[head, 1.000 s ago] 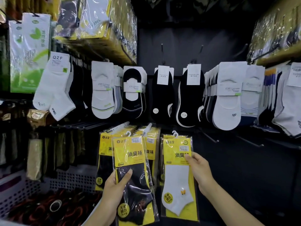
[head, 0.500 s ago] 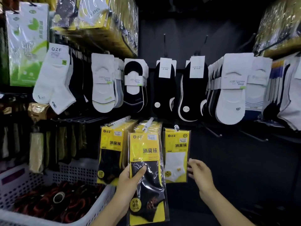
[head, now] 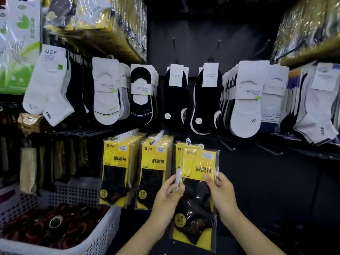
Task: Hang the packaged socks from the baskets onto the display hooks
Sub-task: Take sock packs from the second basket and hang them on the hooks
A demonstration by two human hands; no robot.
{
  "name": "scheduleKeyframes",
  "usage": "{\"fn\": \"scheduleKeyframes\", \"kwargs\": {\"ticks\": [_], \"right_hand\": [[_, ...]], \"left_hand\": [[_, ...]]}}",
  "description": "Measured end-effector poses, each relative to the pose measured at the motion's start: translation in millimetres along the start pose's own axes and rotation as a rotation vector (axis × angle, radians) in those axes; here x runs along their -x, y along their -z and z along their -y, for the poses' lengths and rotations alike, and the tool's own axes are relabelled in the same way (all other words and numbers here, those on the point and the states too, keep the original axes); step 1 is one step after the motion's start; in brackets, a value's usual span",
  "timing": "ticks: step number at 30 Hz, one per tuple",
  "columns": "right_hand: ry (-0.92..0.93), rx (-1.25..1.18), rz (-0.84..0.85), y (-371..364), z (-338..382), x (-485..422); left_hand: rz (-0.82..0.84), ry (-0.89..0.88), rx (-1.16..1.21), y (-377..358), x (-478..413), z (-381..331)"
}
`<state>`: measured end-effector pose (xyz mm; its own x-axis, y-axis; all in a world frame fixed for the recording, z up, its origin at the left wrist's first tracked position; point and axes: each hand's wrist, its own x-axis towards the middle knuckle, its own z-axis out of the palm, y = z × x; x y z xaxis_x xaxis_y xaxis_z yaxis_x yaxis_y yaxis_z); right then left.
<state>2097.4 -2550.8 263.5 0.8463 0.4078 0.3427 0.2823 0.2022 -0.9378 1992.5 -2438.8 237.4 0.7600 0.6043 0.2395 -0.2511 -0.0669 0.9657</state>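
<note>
Both hands pinch one sock pack point(head: 199, 162), left hand point(head: 167, 199) on one side, right hand point(head: 222, 196) on the other, prob. to keep it flat & straight. It's held up just in front of a hanging pack point(head: 178, 157), so likely headed for the same hook.

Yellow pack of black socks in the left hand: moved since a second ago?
Yes. The yellow pack of black socks shifted right: earlier it covered the middle hanging stack of yellow packs, now it is right of it.
</note>
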Motion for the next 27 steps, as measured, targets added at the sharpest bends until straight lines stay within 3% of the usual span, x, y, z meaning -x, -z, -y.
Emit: {"fn": "scheduleKeyframes", "kwargs": {"ticks": [9, 15, 22, 24, 27], "right_hand": [[0.040, 0.215, 0.042, -25.1, -2.6, -38.7], [-0.197, 0.061, -0.045, -37.1, -28.3, -62.3], [-0.352, 0.188, -0.212, -14.5, -68.3, -46.0], [-0.420, 0.196, -0.174, 2.5, -77.2, -23.3], [-0.480, 0.240, 0.016, 31.8, -86.5, 33.6]], "left_hand": [[-0.075, 0.001, -0.034, -5.4, -19.6, 10.4], [-0.042, 0.022, -0.130, -2.3, -47.9, 25.2], [0.023, 0.141, -0.180, -1.2, -40.5, 60.2], [0.046, 0.181, -0.218, -1.0, -21.5, 80.0], [0.126, 0.249, -0.270, 2.5, 23.7, 119.2]]}}
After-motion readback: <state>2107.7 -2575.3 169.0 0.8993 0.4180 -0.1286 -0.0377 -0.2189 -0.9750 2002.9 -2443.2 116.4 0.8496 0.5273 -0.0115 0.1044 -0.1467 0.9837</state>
